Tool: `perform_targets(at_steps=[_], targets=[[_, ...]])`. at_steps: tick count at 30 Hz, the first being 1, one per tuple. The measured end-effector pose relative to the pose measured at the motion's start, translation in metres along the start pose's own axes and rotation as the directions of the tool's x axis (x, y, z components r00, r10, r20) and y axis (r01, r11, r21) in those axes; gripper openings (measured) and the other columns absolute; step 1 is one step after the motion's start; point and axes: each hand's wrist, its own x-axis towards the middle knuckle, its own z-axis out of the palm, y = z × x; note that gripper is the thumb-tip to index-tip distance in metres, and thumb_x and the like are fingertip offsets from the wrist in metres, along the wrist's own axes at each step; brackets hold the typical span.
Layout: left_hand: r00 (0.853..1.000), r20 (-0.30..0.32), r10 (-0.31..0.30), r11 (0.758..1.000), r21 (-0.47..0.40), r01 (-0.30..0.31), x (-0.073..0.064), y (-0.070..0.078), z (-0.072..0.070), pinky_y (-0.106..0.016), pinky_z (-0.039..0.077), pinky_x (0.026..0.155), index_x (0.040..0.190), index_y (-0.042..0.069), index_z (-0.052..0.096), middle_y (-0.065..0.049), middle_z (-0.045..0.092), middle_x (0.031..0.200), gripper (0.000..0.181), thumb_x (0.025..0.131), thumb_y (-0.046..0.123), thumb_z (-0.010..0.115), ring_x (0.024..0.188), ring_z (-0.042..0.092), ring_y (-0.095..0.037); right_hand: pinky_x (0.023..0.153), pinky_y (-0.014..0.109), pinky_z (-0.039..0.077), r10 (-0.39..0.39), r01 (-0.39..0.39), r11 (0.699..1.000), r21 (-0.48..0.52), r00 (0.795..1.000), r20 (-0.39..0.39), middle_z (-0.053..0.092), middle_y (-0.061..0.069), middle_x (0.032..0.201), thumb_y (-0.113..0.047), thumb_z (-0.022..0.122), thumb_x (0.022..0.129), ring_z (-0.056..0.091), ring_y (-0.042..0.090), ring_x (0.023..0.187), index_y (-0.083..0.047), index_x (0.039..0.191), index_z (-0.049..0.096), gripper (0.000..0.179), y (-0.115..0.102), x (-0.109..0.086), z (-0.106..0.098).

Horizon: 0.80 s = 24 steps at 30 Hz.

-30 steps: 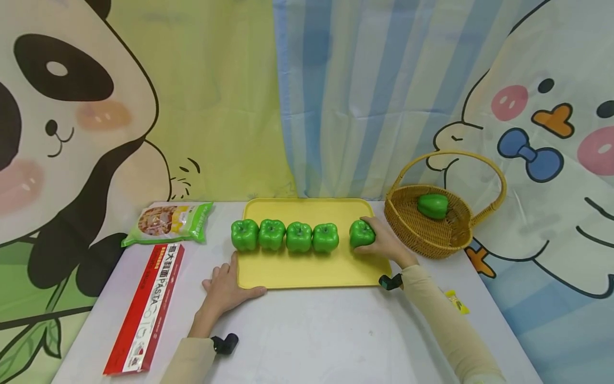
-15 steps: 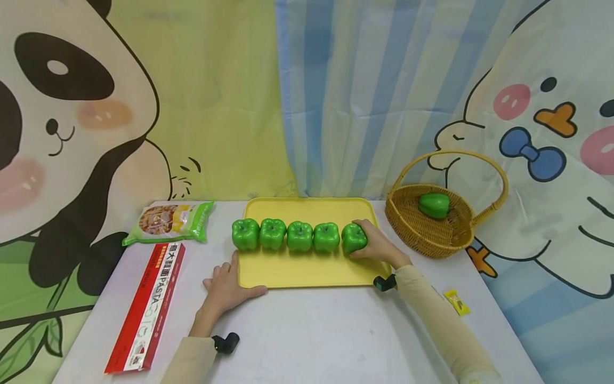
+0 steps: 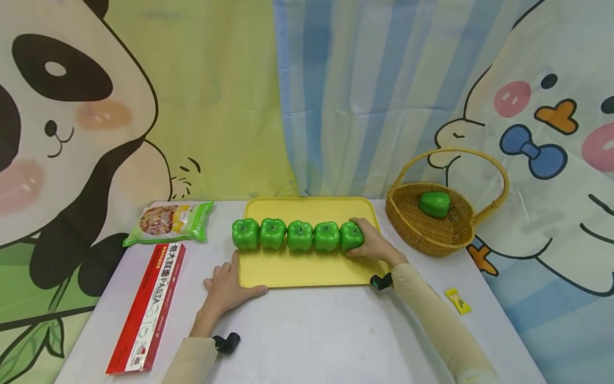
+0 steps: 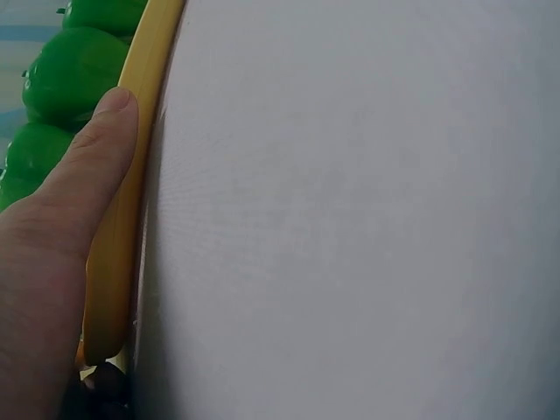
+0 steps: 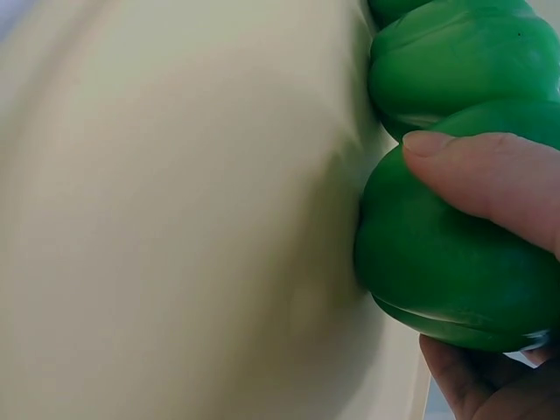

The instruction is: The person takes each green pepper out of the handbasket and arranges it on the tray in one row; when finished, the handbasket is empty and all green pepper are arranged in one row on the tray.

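Note:
Several green bell peppers stand side by side in a row on a yellow tray. At the row's right end, my right hand grips the last bell pepper, thumb on the near side and fingers behind. Up close in the right wrist view, this pepper sits against its neighbour. My left hand rests at the tray's front left corner, thumb along the front edge and fingers at the left side. In the left wrist view the straight thumb lies against the tray's rim.
A wicker basket with one bell pepper in it stands right of the tray. On the left lie a green food packet and a red pasta box. A small yellow packet lies near the right table edge.
My right hand has slid the gripped bell pepper left along the tray, closing the gap to the row. The left hand has stayed at the tray corner.

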Motion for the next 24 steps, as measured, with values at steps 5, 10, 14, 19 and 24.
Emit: perform_targets(at_steps=[5,10,14,19,24], targets=[[1.0,-0.001,0.001,1.0,-0.006,-0.001,0.0,0.0,0.001,-0.058,0.028,0.086,0.162,0.01,0.008,-0.024,0.052,0.133,0.146,0.057,0.09,0.07,0.114,0.041,-0.037,0.112,0.061,0.036,0.005,-0.005,1.0,0.003,1.0,0.005,0.045,0.018,0.146,-0.023,0.091,0.073,0.046,0.038,0.133,-0.007,0.154,0.03,0.103,-0.001,0.0,0.0],[1.0,0.002,-0.002,1.0,-0.007,0.002,0.0,0.0,0.002,-0.059,0.028,0.087,0.162,0.01,0.008,-0.024,0.052,0.133,0.146,0.056,0.091,0.069,0.113,0.041,-0.036,0.11,0.061,0.038,0.011,-0.012,1.0,0.014,1.0,0.009,0.042,0.016,0.146,-0.026,0.092,0.071,0.046,0.036,0.132,-0.009,0.157,0.026,0.109,-0.001,0.0,0.0],[1.0,0.002,-0.003,1.0,-0.009,0.003,-0.001,0.001,0.001,-0.06,0.029,0.087,0.162,0.009,0.009,-0.025,0.052,0.133,0.145,0.058,0.088,0.072,0.114,0.041,-0.037,0.111,0.062,0.037,0.003,-0.004,1.0,0.027,1.0,0.005,0.039,0.016,0.148,-0.028,0.092,0.07,0.045,0.037,0.133,-0.009,0.158,0.024,0.113,0.001,-0.001,-0.002],[1.0,-0.008,0.003,1.0,-0.011,-0.003,-0.001,0.0,0.0,-0.059,0.029,0.086,0.162,0.008,0.01,-0.025,0.053,0.133,0.144,0.059,0.086,0.073,0.114,0.042,-0.037,0.113,0.064,0.034,0.014,-0.015,0.999,0.035,1.0,0.007,0.039,0.017,0.151,-0.029,0.091,0.071,0.043,0.041,0.138,-0.01,0.158,0.023,0.112,0.004,-0.007,-0.009],[1.0,-0.015,0.006,1.0,-0.01,-0.006,-0.001,0.0,0.0,-0.057,0.029,0.085,0.162,0.007,0.01,-0.025,0.053,0.132,0.144,0.059,0.086,0.073,0.113,0.042,-0.037,0.109,0.064,0.038,0.021,-0.021,1.0,0.023,0.999,0.028,0.037,0.018,0.153,-0.028,0.09,0.073,0.044,0.043,0.136,-0.011,0.158,0.025,0.108,0.002,-0.016,-0.025]])
